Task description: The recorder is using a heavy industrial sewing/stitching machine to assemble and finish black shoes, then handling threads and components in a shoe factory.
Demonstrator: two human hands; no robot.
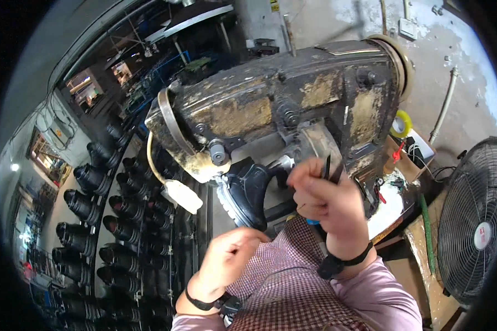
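A black boot (249,186) with a pale, stitched-looking sole edge sits under the needle end of a large, worn sewing machine (232,113). My left hand (229,259) is just below the boot's toe, fingers curled in; whatever they may pinch is hidden. To the right of the boot, my right hand (337,207) is raised and closed around a slim dark pointed tool (328,166), its tip sticking up past the fingers. A bit of blue shows under that hand, perhaps the tool's other end. The right hand is slightly blurred.
Racks of black boots (119,229) fill the left side. A white lamp (183,197) hangs by the machine head. At right are a black floor fan (474,220), a yellow tape roll (401,124) and a cluttered small table (389,201).
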